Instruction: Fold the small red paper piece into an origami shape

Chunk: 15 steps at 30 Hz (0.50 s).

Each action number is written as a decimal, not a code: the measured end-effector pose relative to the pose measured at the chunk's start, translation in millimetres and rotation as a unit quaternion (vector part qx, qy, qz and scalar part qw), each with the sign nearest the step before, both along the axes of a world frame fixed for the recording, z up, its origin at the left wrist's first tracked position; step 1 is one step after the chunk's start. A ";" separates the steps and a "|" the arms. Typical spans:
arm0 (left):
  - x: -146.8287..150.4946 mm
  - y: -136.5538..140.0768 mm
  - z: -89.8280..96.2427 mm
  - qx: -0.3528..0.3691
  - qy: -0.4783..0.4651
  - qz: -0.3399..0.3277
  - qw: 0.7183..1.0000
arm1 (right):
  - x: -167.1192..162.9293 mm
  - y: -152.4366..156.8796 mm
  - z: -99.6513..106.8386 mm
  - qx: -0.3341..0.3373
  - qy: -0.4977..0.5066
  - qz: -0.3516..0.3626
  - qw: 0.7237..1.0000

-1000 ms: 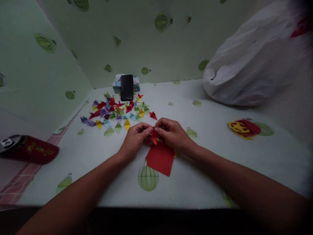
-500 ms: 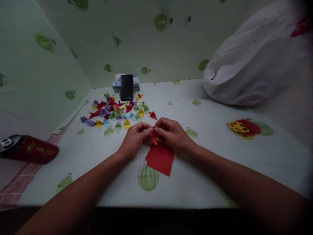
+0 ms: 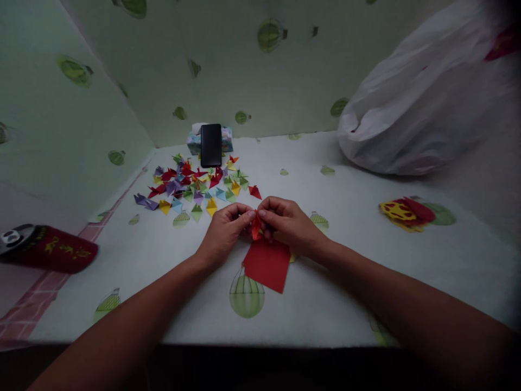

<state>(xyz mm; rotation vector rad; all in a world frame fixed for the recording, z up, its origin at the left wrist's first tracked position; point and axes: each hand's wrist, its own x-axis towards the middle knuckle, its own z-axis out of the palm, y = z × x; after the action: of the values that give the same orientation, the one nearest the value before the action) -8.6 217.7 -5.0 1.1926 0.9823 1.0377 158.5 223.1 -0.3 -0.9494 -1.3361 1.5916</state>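
Between my two hands is a small folded red origami paper (image 3: 255, 226), pinched near its upper end with its point hanging down. My left hand (image 3: 227, 231) grips it from the left between thumb and fingers. From the other side, the thumb and fingers of my right hand (image 3: 288, 221) are closed on it too. Just below lies a flat red paper square (image 3: 268, 265) on the table, its upper edge partly behind my right fingers. Beyond my hands is a pile of folded paper cranes (image 3: 196, 196) in several colours, with one red crane (image 3: 255, 191) at its right edge.
A black phone (image 3: 210, 145) leans on a tissue box (image 3: 227, 140) behind the cranes. A red can (image 3: 49, 248) lies at the left edge. To the right are a bulging white plastic bag (image 3: 407, 108) and a red-and-yellow item (image 3: 402, 212) on the patterned tablecloth (image 3: 342, 304).
My right fingers have shifted slightly on the folded red paper, and its lower part looks a little wider. My left hand has barely moved.
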 end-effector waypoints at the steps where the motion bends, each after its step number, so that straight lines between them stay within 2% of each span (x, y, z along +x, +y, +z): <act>1: -0.2 0.0 -0.2 0.000 0.000 0.002 1.000 | 0.0 0.0 0.1 -0.013 0.012 0.003 1.000; 5: -1.3 0.3 -1.0 0.007 0.005 0.005 1.000 | 0.2 0.2 -0.2 -0.048 0.049 0.012 0.998; 15: -0.8 -1.3 3.6 0.021 0.002 0.010 1.000 | 2.4 2.3 -3.8 -0.087 0.093 0.041 0.991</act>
<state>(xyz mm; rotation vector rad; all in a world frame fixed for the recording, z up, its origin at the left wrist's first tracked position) -9.3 216.4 -1.4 1.2218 0.9823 1.0754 160.9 225.4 -4.1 -0.8334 -1.1338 1.8357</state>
